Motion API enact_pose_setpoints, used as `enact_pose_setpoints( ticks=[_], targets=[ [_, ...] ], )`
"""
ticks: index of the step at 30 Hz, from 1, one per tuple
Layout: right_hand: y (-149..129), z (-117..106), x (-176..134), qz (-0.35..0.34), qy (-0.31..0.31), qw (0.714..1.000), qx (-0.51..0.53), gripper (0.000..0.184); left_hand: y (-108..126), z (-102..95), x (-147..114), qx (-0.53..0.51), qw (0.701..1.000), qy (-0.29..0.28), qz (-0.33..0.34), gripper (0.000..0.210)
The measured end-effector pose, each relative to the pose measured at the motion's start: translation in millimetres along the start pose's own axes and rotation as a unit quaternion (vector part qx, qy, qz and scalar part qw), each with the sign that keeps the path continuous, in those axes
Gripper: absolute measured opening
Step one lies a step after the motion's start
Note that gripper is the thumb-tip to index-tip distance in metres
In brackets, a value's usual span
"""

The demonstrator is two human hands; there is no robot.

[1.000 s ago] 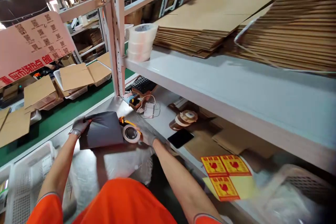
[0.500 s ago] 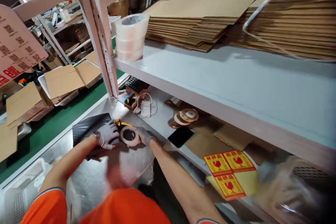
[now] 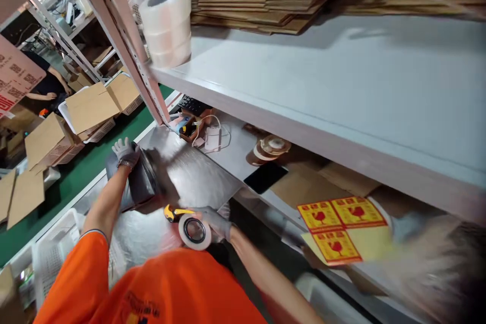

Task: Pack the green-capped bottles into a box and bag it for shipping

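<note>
A bright orange shirt (image 3: 190, 288) bears small dark print (image 3: 143, 308) on its chest and thin grey trim (image 3: 97, 231) edging its left sleeve (image 3: 76, 276); beyond the shirt's sleeves, left hand (image 3: 125, 153) and right hand (image 3: 214, 221) are grey-gloved.

The metal tabletop (image 3: 165, 140) gleams; lower right blurs

The bag (image 3: 141, 185) lies on the bench (image 3: 201, 169), left of the dispenser (image 3: 184, 230); rightward, below the shelf (image 3: 322, 76), the phone (image 3: 266, 177) lies before the cup (image 3: 268, 151).

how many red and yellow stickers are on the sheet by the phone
3: the upper-left sticker, the upper-right sticker and the lower-left sticker; any underneath would be hidden.
</note>
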State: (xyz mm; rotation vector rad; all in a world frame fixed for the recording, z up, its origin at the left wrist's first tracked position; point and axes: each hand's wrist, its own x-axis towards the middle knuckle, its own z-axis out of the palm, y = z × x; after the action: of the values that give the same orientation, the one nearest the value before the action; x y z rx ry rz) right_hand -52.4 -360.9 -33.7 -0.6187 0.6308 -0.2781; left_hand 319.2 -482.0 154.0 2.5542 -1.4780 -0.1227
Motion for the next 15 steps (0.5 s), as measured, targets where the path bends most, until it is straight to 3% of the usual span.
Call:
enact_pose_setpoints(
  ticks=[2, 4, 5, 6, 8, 12, 15],
  targets=[
    [14.1, -0.1, 8.2, -0.008, -0.008, 1.0, 0.023, 0.05, -18.8, -4.2, -26.2, 0.003, 0.978, -0.101, 0.183, 0.078],
    [24.0, -0.8, 14.1, -0.013, -0.008, 0.999, 0.034, 0.052, -36.4, -3.0, -56.3, 0.011, 0.885, -0.235, 0.402, 0.075],
    [27.6, -1.7, 15.9, -0.015, -0.006, 0.999, 0.03, 0.052, -42.2, -0.9, -69.3, 0.022, 0.836, -0.279, 0.473, 0.07],
    [30.3, -3.1, 16.9, -0.018, 0.0, 1.0, 0.021, 0.053, -44.8, 1.9, -79.4, 0.038, 0.81, -0.296, 0.505, 0.065],
    [34.3, -8.1, 16.3, -0.035, 0.036, 0.999, 0.001, 0.057, -40.1, 9.0, -89.2, 0.073, 0.835, -0.273, 0.472, 0.058],
    [40.4, -22.1, 5.1, -0.092, 0.144, 0.984, -0.039, 0.06, -6.3, 27.8, -76.5, 0.103, 0.939, -0.153, 0.29, 0.053],
    [43.2, -15.5, 0.9, -0.077, 0.089, 0.988, -0.103, 0.055, 14.8, 41.0, -62.6, 0.102, 0.975, -0.079, 0.181, 0.052]
  ],
)
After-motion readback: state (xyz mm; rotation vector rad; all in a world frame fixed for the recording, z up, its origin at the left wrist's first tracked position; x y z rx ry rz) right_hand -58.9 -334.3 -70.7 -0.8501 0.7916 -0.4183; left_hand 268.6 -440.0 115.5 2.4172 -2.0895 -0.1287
